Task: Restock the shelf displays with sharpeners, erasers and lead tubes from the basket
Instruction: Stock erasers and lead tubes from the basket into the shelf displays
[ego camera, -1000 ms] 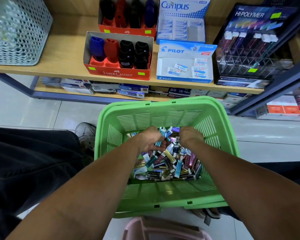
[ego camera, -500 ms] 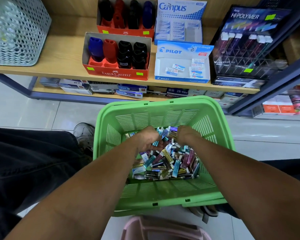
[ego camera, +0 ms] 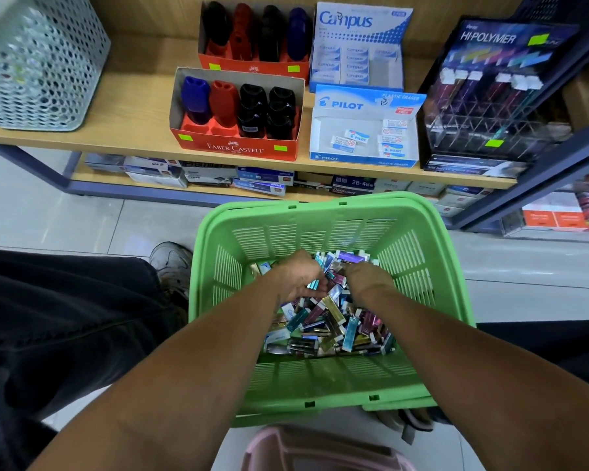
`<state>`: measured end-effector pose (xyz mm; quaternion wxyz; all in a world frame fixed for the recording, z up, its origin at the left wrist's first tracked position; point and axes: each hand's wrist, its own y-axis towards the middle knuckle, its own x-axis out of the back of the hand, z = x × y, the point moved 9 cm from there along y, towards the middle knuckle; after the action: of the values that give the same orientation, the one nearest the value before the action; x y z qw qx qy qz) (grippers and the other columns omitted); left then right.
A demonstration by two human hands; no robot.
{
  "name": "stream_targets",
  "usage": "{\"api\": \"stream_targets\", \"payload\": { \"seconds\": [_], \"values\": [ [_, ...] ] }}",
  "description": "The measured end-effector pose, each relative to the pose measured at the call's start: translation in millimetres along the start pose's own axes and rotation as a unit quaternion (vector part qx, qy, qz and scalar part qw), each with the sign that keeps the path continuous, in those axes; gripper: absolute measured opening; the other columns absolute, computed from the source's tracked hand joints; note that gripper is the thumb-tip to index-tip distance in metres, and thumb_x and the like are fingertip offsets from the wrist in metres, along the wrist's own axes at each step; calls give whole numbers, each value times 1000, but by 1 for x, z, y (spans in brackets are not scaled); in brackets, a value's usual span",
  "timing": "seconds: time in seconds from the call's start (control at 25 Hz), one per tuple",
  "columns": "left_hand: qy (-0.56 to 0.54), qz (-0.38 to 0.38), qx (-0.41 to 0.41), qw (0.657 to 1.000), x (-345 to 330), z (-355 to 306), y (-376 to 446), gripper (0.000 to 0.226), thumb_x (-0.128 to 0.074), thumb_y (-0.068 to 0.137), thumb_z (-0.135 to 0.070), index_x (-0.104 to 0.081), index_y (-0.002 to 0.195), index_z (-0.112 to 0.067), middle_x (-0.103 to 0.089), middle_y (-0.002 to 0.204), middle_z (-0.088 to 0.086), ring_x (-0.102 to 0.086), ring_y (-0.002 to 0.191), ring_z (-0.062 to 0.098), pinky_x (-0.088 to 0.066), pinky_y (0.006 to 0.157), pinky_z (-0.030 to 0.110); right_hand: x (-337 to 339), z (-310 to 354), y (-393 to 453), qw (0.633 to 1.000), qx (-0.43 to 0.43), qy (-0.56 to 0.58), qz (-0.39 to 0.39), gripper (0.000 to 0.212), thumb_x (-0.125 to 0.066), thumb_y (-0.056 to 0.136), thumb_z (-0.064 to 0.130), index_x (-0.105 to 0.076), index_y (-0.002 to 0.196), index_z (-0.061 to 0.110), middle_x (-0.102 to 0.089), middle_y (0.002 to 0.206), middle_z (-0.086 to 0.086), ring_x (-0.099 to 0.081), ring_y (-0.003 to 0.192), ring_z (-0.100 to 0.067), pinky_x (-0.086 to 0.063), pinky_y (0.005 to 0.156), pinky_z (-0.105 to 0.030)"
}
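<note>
**Digging through the green basket**

Reaching down now, both hands are deep in the green basket, which sits on the floor right in front of the shelf. Left hand is curled over, fingers bent into the heap of lead tubes, and a teal tube shows at its fingertips, though a firm pinch cannot be confirmed. Right hand is knuckles-up beside it, fingers tucked under and hidden from the camera; whether they hold anything, I cannot tell. The two hands sit close together over the far half of the pile.

Up on the shelf, the front Faber-Castell box shows sharpeners in blue, red and black, with a second red box behind it. Next door, the Pilot eraser box holds a handful of erasers at its right side. Behind that stands the Campus box. Far right, the Hi-Polymer lead display holds tubes in its back rows. A white mesh bin sits at the shelf's left end.
</note>
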<state>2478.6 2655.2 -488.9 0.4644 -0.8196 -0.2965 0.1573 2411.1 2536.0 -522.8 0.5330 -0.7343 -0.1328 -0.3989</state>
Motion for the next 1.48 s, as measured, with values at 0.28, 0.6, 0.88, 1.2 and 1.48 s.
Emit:
{"api": "stream_targets", "payload": {
  "seconds": [0.28,0.6,0.88,1.2,1.48],
  "values": [
    [-11,7,4,1000,5,-3,5,22,-49,96,10,-41,106,-7,-60,108,19,-64,93,27,-59,87,42,13,-8,-2,998,-45,31,28,46,-59,93,8,-50,138,11,-58,136,-10,-63,115,-27,-54,86,-37],
    [-47,32,-66,996,15,-44,-45,52,-55,92,11,-37,140,7,-62,117,26,-72,95,34,-61,80,44,66,-24,-40,793,-82,594,111,20,-68,90,11,-69,110,8,-67,90,-10,-50,53,-8,-49,55,-22],
    [-105,63,-155,980,19,-94,-108,39,-62,90,2,-52,128,3,-57,134,21,-64,113,28,-57,91,45,137,-18,-88,712,5,702,33,23,-71,87,4,-69,110,7,-70,88,-10,-57,56,-9,-48,46,-18],
    [-223,34,-256,940,39,-152,-157,19,-47,99,5,-58,114,7,-66,117,24,-66,104,34,-58,83,41,191,-23,-115,474,71,878,0,17,-53,92,-13,-59,108,-10,-63,110,-31,-72,90,-35,-60,66,-26],
    [-224,69,-327,916,23,-185,-186,27,-48,97,8,-58,122,5,-67,120,21,-64,107,29,-52,97,40,215,-24,-134,422,66,903,-53,18,-72,86,6,-65,102,3,-76,87,-14,-72,70,-17,-53,55,-24]
  ]
}}
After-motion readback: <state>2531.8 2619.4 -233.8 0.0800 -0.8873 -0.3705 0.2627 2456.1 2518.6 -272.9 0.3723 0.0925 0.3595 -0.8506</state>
